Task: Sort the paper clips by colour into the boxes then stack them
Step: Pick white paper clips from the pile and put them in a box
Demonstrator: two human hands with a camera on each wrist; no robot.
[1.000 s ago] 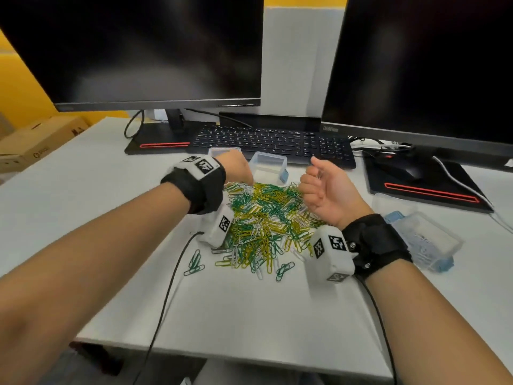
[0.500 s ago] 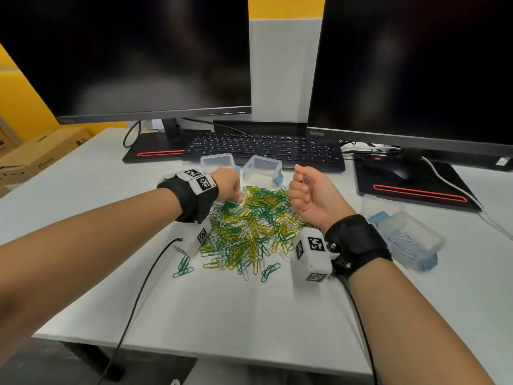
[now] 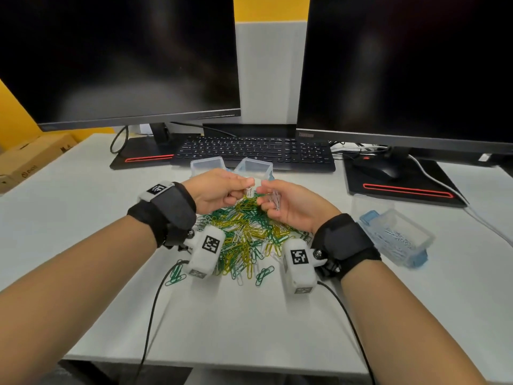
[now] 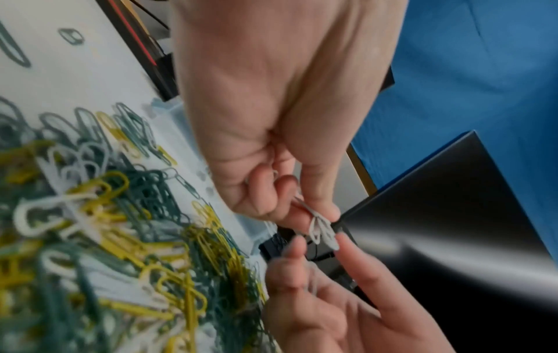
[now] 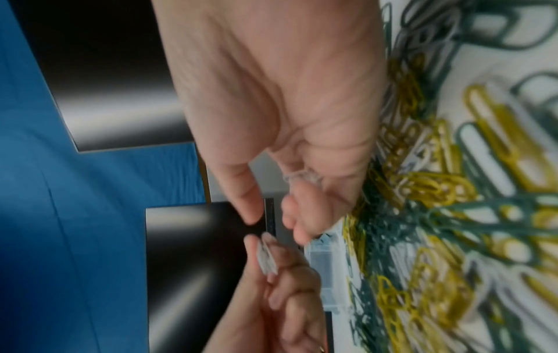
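- Desk (image 3: pixel 83 207): white top; two dark monitors and a black keyboard (image 3: pixel 255 151) at the back, mouse (image 3: pixel 380 168) on the right monitor's base.
- Pile of paper clips (image 3: pixel 244 237): green, yellow and white still mixed at desk centre, a few green strays at its near edge. Sorting judged early, bulk untouched.
- Boxes: two open clear boxes (image 3: pixel 208 165) between pile and keyboard, nothing seen inside them. Third clear box with blue latch (image 3: pixel 394 237) well right of the pile, pale clips visible inside.
- Left hand (image 3: pixel 216 190): raised above the far edge of the pile, thumb and forefinger pinched on a small bunch of white clips (image 4: pixel 323 230), other fingers curled.
- Right hand (image 3: pixel 288 207): palm up beside the left, lower fingers curled round several white clips (image 3: pixel 276 200); thumb and forefinger parted, just short of the left hand's bunch.
- Step in hand, as judged: white pass; transfer of the left hand's clips into the right.
- Next move calls for: right pinch closed on the bunch before left release, then carry to the right-hand box; risk of a clip slipping back into the pile.
- Stacking not yet begun.
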